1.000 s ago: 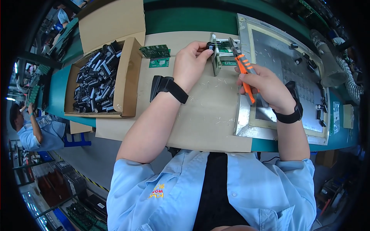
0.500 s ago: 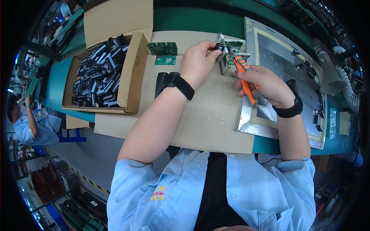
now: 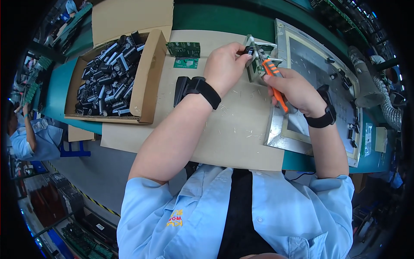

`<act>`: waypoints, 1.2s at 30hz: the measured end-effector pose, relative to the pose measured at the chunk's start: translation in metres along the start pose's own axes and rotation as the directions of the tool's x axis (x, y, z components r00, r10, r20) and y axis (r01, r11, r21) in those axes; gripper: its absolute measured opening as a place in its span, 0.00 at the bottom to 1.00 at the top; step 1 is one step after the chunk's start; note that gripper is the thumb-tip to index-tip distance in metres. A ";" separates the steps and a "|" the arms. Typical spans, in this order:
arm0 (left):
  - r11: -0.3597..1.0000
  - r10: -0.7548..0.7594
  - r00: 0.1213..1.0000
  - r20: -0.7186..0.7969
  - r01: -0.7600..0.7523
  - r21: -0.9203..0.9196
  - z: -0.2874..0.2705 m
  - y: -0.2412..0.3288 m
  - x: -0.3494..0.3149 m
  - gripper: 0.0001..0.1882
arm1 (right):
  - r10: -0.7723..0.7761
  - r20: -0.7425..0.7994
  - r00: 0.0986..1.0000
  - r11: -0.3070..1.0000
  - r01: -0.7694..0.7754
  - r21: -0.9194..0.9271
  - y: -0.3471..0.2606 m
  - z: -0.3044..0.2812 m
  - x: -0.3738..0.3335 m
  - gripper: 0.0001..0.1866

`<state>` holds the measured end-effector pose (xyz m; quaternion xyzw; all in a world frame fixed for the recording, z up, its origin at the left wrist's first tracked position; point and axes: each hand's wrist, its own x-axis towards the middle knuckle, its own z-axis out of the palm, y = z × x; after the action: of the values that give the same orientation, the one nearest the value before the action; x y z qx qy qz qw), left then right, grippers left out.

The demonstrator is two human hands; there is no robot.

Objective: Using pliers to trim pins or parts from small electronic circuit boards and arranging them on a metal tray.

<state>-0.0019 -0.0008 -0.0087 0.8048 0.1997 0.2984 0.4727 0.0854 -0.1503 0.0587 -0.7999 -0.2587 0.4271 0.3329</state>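
Observation:
My left hand [image 3: 223, 69] is closed, thumb and fingers pinching a small black cylindrical capacitor [image 3: 249, 51] against the left face of a green circuit board [image 3: 251, 71] that stands on edge. My right hand [image 3: 297, 93] is wrapped round orange-and-grey cutting pliers [image 3: 273, 73]. Their metal jaws point up and away from me, close to the board's right side. Whether the jaws touch a lead there is too small to tell. To the left of my left hand, a green board assembly [image 3: 184, 49] sits on the brown sheet, with one part upright and one lying flat.
An open cardboard box [image 3: 148, 82] full of black capacitors stands at left. Cut wire bits lie scattered on the brown sheet [image 3: 215, 142]. At right lies a metal-framed panel [image 3: 276, 129] with several loose capacitors, beside a flexible duct [image 3: 390, 112]. Another person [image 3: 36, 138] works far left.
The pliers have turned slightly, and my right hand sits a little higher on the handles. My left hand keeps its pinch. The whole view has shifted slightly.

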 end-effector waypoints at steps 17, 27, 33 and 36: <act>0.997 -0.015 0.999 0.049 0.018 -0.078 0.003 -0.004 0.001 0.13 | -0.129 0.177 0.976 0.932 0.058 0.357 0.018 -0.017 0.004 0.17; 0.615 -0.154 0.971 -0.182 -0.050 -0.787 -0.061 0.001 0.009 0.17 | -0.176 0.188 0.966 0.821 0.039 0.569 0.029 -0.015 -0.001 0.19; 0.097 -0.503 0.676 -0.538 -0.574 -0.813 -0.113 -0.002 0.015 0.23 | -0.203 0.218 0.955 0.802 0.034 0.596 0.031 -0.014 0.002 0.19; 0.118 -0.435 0.736 -0.518 -0.524 -0.844 -0.110 -0.003 0.013 0.24 | -0.204 0.217 0.955 0.807 0.038 0.590 0.031 -0.014 0.000 0.19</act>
<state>-0.0661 0.0792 0.0334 0.1120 0.0764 0.6346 0.7609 0.1016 -0.1742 0.0412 -0.5763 -0.2103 0.5679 0.5488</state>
